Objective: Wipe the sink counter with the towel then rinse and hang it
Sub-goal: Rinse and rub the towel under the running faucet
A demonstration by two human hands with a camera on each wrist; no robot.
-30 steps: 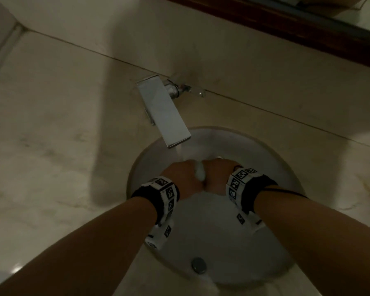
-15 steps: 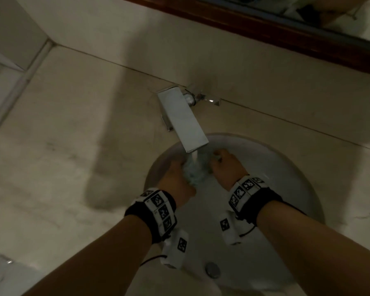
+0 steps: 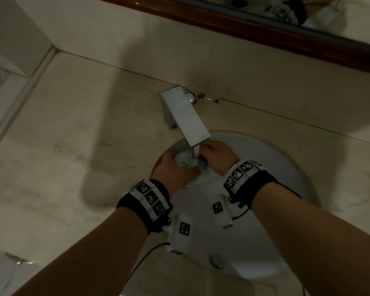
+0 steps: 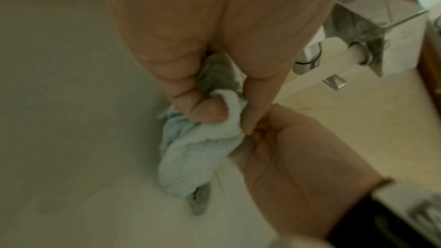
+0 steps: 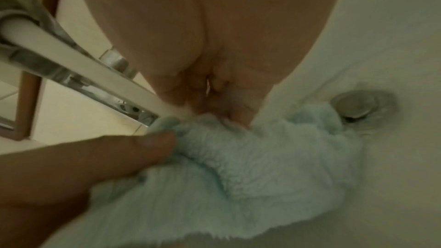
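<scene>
A pale blue towel (image 3: 187, 162) is bunched between both hands inside the round white sink (image 3: 295, 174), right under the flat chrome faucet (image 3: 185, 117). Water (image 3: 196, 151) runs from the spout onto the cloth. My left hand (image 3: 172, 169) grips the towel (image 4: 190, 150) with thumb and fingers curled round a fold. My right hand (image 3: 217, 158) holds the other side, its fingers curled into the towel (image 5: 250, 157). The stream (image 5: 83, 63) lands by the right hand's fingers. A loose part of the cloth hangs down into the basin.
The drain plug (image 3: 217, 260) sits at the near side of the basin. Beige marble counter (image 3: 62, 157) spreads left and right of the sink. A wood-framed mirror (image 3: 265, 28) runs along the back wall, a wall corner at far left.
Both hands have moved up from the middle of the basin to right under the spout, and the towel now shows bunched between them. The view has shifted too.
</scene>
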